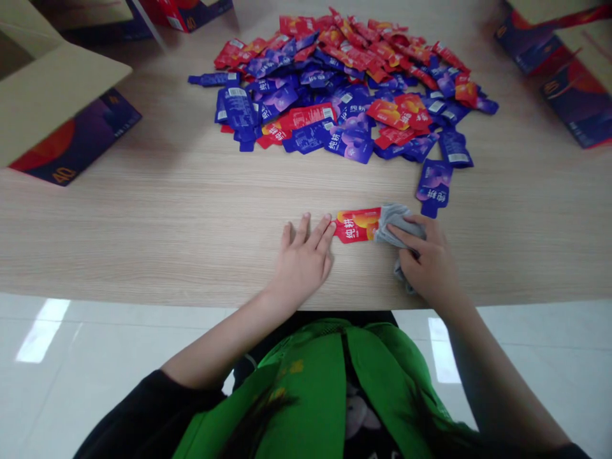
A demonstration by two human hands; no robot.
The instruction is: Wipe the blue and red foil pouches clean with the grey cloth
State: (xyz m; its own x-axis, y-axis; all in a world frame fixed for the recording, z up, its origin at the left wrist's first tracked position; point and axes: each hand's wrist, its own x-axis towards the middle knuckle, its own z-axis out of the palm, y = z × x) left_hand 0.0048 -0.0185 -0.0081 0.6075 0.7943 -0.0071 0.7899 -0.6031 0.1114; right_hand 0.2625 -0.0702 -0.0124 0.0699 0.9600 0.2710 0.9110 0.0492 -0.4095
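A red and orange sachet (358, 224) lies flat on the wooden table (143, 236) between my hands. My left hand (303, 258) rests with its fingers stretched out, the tips touching the sachet's narrow left end. In my right hand (428, 258) a grey cloth (394, 223) is bunched up and pressed over the sachet's right end, which it hides. Just beyond the right hand lies a single purple sachet (434, 185), its narrow end toward me.
A large pile of purple and red sachets (351, 137) spreads across the back middle. An open carton (76, 137) stands at the left, with more cartons behind it. Other cartons (578, 95) stand at the far right. The table's front edge runs close to my body.
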